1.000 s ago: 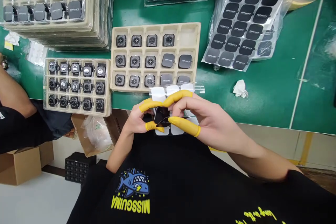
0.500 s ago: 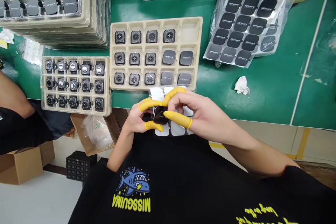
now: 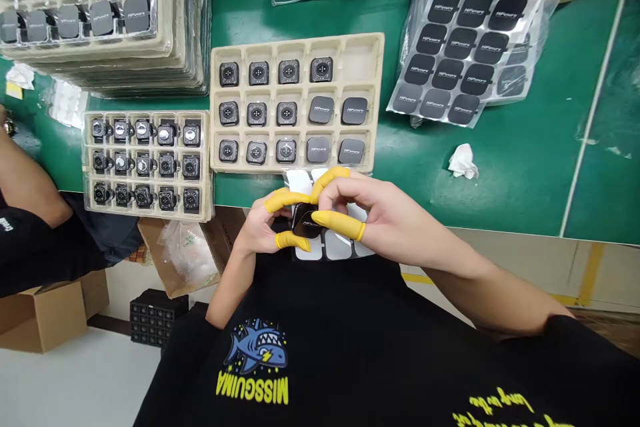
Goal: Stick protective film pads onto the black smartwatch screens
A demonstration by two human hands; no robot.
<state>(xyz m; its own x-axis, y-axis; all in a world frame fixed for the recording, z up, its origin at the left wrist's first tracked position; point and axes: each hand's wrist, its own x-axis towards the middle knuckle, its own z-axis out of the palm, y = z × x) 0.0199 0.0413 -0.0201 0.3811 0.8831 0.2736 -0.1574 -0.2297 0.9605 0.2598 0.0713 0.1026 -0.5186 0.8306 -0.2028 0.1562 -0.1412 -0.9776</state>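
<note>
A dark square watch piece is held between my two hands. My left hand, with yellow finger covers, grips its left side between thumb and finger. My right hand pinches at its right edge, also in yellow finger covers. Beneath them lies a sheet of white rounded-square stickers, partly hidden by my fingers. Just beyond, a beige tray holds black watch bodies and several grey HiFuture-marked squares; its far right compartment holds nothing.
A smaller tray of watches sits at the left, below stacked trays. Sheets of HiFuture labels lie at the right, with crumpled tissue nearer. Another person's arm is at far left. Cardboard boxes stand below.
The view has shifted slightly. The dark piece between my hands is turned a little, showing more of its lettered face. Both hands keep nearly the same place and hold.
</note>
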